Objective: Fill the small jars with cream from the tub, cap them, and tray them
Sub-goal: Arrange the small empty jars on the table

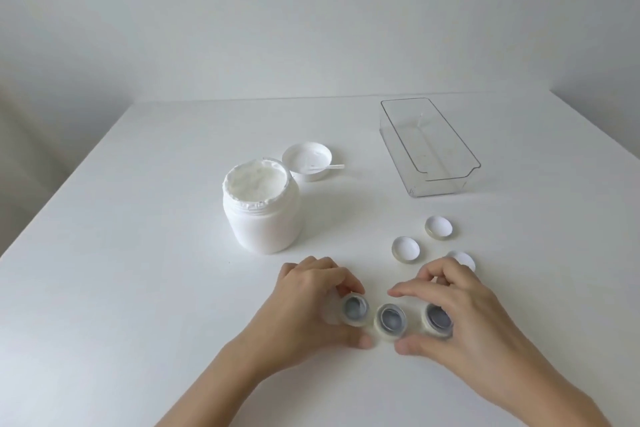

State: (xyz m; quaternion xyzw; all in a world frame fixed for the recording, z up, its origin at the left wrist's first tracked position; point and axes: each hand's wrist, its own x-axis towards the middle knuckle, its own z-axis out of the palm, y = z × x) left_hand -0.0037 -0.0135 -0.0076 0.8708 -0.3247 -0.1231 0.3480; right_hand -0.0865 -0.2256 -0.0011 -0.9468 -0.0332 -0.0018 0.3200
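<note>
Three small jars sit in a tight row at the near edge of the white counter (pixel 138 253), mouths open and dark inside, so none looks filled yet. The left hand (pixel 311 302) curls thumb and fingers round the left jar (pixel 111 309), its grip grasping that jar; the right hand (pixel 460 308) does the same round the right jar (pixel 438 320), thumb on the near side and fingers over the far side. The middle jar (pixel 390 319) stands untouched between them, close to both neighbours. Holding the two outer jars this way looks like squaring up the row, so each mouth is easy to reach and nothing tips when cream goes in. The tub (pixel 261 215) stands just beyond and left of the jars, lid off, white cream up to its rim: a short carry from tub to jar. Its lid (pixel 306 161) lies upturned behind it to the right, with a small spatula (pixel 327 167) resting across it, probably parked there to keep cream off the counter. Three small caps lie inner side up to the right of the tub, one far (pixel 438 226), one nearer left (pixel 405 250), one partly hidden behind the right hand's fingers (pixel 462 259), handy for capping. The clear tray (pixel 450 180) waits at the far right, holding nothing, well apart from the filling spot.
</note>
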